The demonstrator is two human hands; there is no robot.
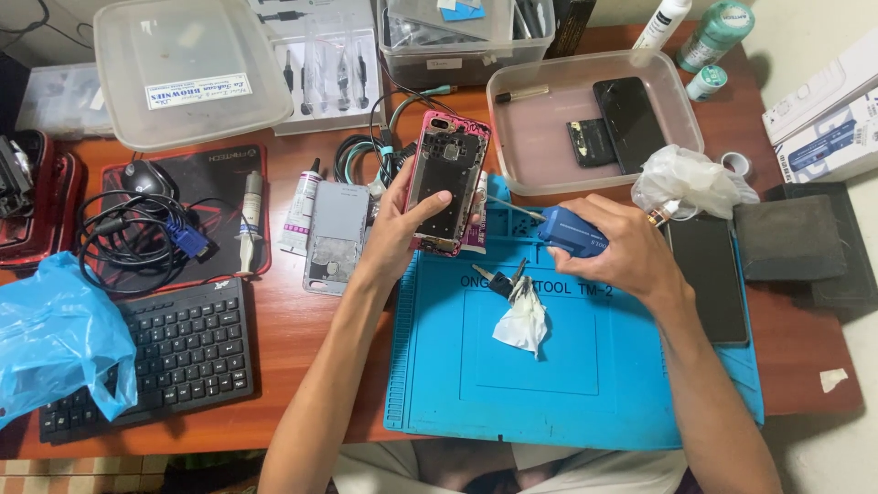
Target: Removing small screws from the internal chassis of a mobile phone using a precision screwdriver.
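- Phone frame (445,181): pink-edged handset shell, back removed, dark inner plates and small metal parts exposed; held upright and slightly tilted above the top left corner of the blue work mat (567,366).
- Left hand (402,227): closed around the lower half of the phone frame, thumb across its open back, fingers behind.
- Right hand (622,249): curled shut on a blue screwdriver (567,229), whose thin metal shaft points left toward the phone frame's right edge; whether the tip touches cannot be told.
- Crumpled white tissue (524,322) with a bunch of keys (501,279) at its upper end, lying on the mat, between the two forearms.
- Black keyboard (174,352), left of the mat, partly under a blue plastic bag (55,334).
- Grey phone back panel (334,236), flat on the table just left of the left wrist; a white tube (300,212) and a syringe (249,220) beside it.
- Dark phone (709,274), face down at the mat's right edge, near a crumpled clear bag (686,181).
- Clear tray (549,146), beyond the hands, holding a black phone (629,123) and a small dark part (590,142).
- Lidded clear box (187,69), far left, with a white rectangular label bearing blue print.
- White carton (828,119), far right, with blue panels.
- Green-capped bottle (718,35), far edge, upright.
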